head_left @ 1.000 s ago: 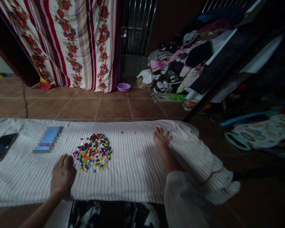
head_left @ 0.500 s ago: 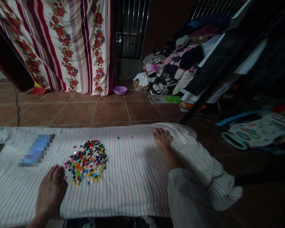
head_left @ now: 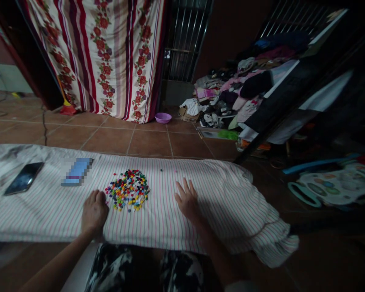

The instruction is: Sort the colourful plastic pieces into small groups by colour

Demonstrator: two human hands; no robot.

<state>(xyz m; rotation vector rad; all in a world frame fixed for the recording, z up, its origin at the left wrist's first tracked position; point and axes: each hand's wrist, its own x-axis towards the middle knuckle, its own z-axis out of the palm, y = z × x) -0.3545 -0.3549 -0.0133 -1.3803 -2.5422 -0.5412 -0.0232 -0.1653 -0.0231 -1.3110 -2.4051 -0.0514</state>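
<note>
My left hand (head_left: 94, 211) rests on the striped cloth (head_left: 158, 227), just left of a loose pile of small colourful pieces (head_left: 128, 190). Its fingers are bent and close together, and whatever may be under them is hidden. My right hand (head_left: 187, 198) is right of the pile, palm down over the cloth, fingers spread, holding nothing. A dark little piece (head_left: 161, 170) and a pink one (head_left: 176, 171) lie apart from the pile, beyond my right hand.
Left of the pile lie a phone with a blurred-out screen (head_left: 77, 172) and a dark phone (head_left: 23, 178). Across the tiled floor (head_left: 109, 140) are a purple basin (head_left: 163, 118), a floral curtain (head_left: 121, 61) and heaped clothes (head_left: 228, 89). A dark slanted post (head_left: 252, 142) stands at right.
My right hand has moved left from the cloth's far right side toward the pile. My left hand stays beside the pile. The view has shifted, bringing the dark phone more fully into sight.
</note>
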